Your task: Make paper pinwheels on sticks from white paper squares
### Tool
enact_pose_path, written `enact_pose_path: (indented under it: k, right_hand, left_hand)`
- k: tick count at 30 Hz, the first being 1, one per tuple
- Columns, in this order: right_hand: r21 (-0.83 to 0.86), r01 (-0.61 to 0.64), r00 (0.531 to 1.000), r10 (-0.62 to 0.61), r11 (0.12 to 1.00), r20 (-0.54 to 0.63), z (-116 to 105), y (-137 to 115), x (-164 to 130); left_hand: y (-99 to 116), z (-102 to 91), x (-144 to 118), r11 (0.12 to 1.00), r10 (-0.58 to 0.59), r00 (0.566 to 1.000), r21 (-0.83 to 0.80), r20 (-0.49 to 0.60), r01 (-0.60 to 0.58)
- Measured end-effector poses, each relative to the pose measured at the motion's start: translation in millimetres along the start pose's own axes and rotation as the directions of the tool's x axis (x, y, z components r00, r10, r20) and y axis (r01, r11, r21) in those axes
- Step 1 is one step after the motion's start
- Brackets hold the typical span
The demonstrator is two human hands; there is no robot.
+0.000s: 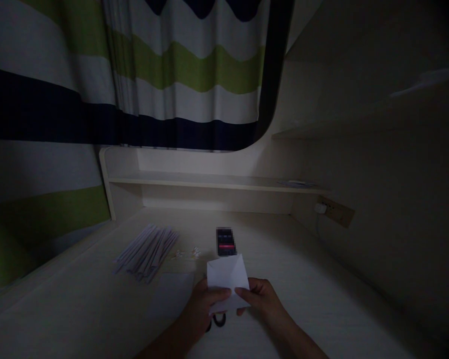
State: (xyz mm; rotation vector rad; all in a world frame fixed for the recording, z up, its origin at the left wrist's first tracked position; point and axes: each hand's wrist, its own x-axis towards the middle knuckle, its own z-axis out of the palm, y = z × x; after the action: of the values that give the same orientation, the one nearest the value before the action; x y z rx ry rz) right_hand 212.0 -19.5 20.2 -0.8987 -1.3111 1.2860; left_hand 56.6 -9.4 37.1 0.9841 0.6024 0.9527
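Left hand (pixel 203 300) and right hand (pixel 262 294), mine, grasp one white paper (pixel 228 273).
From my head camera, the paper sits toward six o'clock, my thumbs pressing its face; creases near its upper edge make me judge some folding done, how much is left I cannot tell. At ten o'clock from it, a pile of narrow paper strips (pixel 147 253) seems already shaped; just below nine, a flat sheet (pixel 172 291) looks unworked. Small pale pieces (pixel 195 252) lie nearer eleven, a dark phone (pixel 225 239) at twelve, black loops (pixel 220 324) just beneath at six.
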Motion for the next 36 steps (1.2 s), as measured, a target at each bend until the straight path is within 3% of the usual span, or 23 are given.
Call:
enact_pose_path:
  k: [16,20,29,31,33,36]
  right_hand:
    - [-0.011,-0.004,0.998,0.003,1.000,-0.069,3,6,0]
    - [0.007,-0.023,0.997,0.024,1.000,-0.079,0,5,1]
    - [0.071,0.101,0.939,-0.072,0.992,-0.336,-11,6,7]
    - [0.016,0.116,0.925,-0.102,0.993,-0.367,-9,8,6]
    - [-0.148,0.160,0.905,-0.205,0.976,-0.373,-7,7,2]
    - [-0.508,0.289,0.853,-0.459,0.811,-0.247,-5,-2,-5]
  left_hand:
    - [-2,-1.2,2,0.999,0.045,0.998,0.006,0.044,-0.046]
    - [-1,-2.3,1,0.998,0.061,0.998,0.026,-0.028,-0.060]
    - [0,-7.0,3,0.986,0.025,0.989,0.169,-0.145,0.000]
    - [1,-5.0,3,0.986,0.012,0.991,0.168,-0.131,0.010]
    - [1,-3.4,2,0.987,0.001,0.993,0.161,-0.120,0.019]
    - [0,-2.6,0,0.986,0.011,0.993,0.165,-0.121,0.009]
